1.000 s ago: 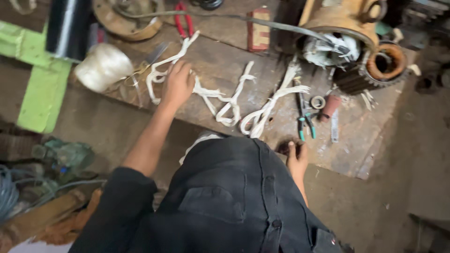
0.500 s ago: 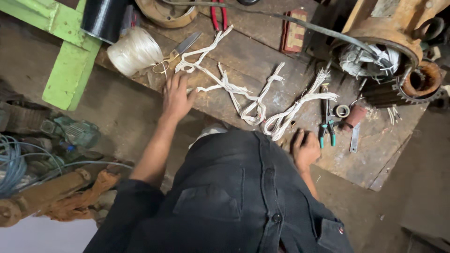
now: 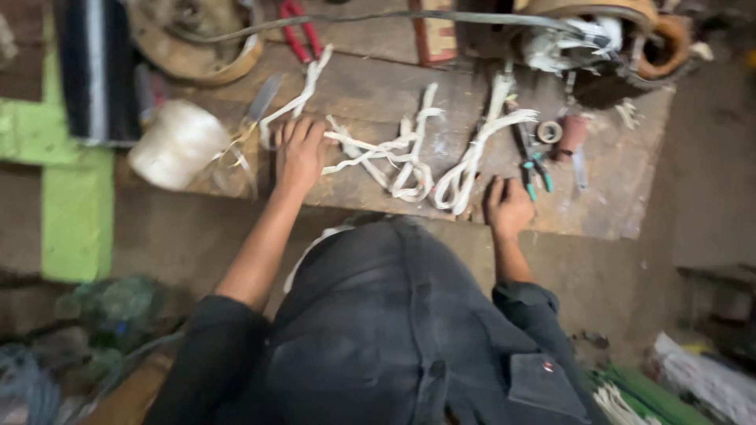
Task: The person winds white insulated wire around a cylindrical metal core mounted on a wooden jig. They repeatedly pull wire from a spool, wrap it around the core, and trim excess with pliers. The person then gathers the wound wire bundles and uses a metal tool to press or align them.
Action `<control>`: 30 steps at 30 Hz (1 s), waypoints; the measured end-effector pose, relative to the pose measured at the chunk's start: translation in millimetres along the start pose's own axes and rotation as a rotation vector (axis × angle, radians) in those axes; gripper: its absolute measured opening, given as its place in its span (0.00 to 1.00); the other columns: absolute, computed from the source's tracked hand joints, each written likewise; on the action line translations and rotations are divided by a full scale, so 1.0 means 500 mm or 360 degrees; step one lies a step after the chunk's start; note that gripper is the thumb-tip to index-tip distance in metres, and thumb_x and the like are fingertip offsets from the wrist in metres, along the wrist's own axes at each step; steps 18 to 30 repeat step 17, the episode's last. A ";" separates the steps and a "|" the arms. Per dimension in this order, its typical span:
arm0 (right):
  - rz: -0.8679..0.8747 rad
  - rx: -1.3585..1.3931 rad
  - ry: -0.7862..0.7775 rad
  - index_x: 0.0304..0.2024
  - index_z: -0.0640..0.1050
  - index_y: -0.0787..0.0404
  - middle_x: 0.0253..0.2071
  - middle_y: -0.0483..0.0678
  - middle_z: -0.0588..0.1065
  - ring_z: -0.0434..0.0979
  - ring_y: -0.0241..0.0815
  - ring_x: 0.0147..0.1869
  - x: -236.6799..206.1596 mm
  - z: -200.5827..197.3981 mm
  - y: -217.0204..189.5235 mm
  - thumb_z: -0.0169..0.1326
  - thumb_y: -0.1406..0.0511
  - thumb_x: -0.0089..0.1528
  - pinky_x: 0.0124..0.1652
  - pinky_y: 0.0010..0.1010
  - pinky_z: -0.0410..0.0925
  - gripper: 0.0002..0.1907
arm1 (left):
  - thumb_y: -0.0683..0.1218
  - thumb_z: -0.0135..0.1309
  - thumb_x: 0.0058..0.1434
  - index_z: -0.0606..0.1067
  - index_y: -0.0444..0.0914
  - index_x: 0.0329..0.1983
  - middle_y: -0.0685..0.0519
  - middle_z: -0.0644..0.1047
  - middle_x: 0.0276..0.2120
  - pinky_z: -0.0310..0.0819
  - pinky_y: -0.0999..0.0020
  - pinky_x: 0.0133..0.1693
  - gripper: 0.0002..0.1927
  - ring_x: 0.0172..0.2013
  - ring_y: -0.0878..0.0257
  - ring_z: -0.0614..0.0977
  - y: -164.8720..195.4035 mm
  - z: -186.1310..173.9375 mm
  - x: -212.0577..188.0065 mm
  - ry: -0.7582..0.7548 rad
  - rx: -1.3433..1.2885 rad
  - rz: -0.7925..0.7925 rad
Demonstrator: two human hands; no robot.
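On the low wooden board (image 3: 378, 94), the left hand (image 3: 298, 153) lies flat, fingers spread and open, pressing down the near end of the white tape strips (image 3: 394, 149), probably to pin them so they don't slide. The right hand (image 3: 508, 206) rests at the board's front edge, fingers loosely curled, holding nothing, likely as a brace. Strips sprawl between the two hands. A ball of white twine (image 3: 177, 143) sits just left of the left hand; teal-handled pliers (image 3: 531, 161) lie just beyond the right.

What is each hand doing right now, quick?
Left hand: open, flat on the wooden board, fingers touching the white strips.
Right hand: open, resting on the board's edge, holding nothing.
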State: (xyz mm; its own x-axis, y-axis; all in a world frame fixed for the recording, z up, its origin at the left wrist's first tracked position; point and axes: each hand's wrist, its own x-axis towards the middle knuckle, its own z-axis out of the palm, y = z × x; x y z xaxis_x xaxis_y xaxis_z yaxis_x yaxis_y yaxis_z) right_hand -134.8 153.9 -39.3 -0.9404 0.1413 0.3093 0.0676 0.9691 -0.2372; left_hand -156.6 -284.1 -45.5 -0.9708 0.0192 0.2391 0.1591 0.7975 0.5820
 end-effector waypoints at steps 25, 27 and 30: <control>0.0029 -0.0043 0.0101 0.28 0.74 0.60 0.26 0.56 0.74 0.75 0.60 0.30 0.009 0.004 -0.034 0.57 0.56 0.69 0.31 0.50 0.66 0.19 | 0.66 0.62 0.64 0.55 0.51 0.81 0.39 0.45 0.79 0.46 0.32 0.70 0.47 0.76 0.34 0.46 0.013 -0.072 -0.042 0.0132 0.0501 -0.0067; 0.0029 -0.0043 0.0101 0.28 0.74 0.60 0.26 0.56 0.74 0.75 0.60 0.30 0.009 0.004 -0.034 0.57 0.56 0.69 0.31 0.50 0.66 0.19 | 0.66 0.62 0.64 0.55 0.51 0.81 0.39 0.45 0.79 0.46 0.32 0.70 0.47 0.76 0.34 0.46 0.013 -0.072 -0.042 0.0132 0.0501 -0.0067; 0.0029 -0.0043 0.0101 0.28 0.74 0.60 0.26 0.56 0.74 0.75 0.60 0.30 0.009 0.004 -0.034 0.57 0.56 0.69 0.31 0.50 0.66 0.19 | 0.66 0.62 0.64 0.55 0.51 0.81 0.39 0.45 0.79 0.46 0.32 0.70 0.47 0.76 0.34 0.46 0.013 -0.072 -0.042 0.0132 0.0501 -0.0067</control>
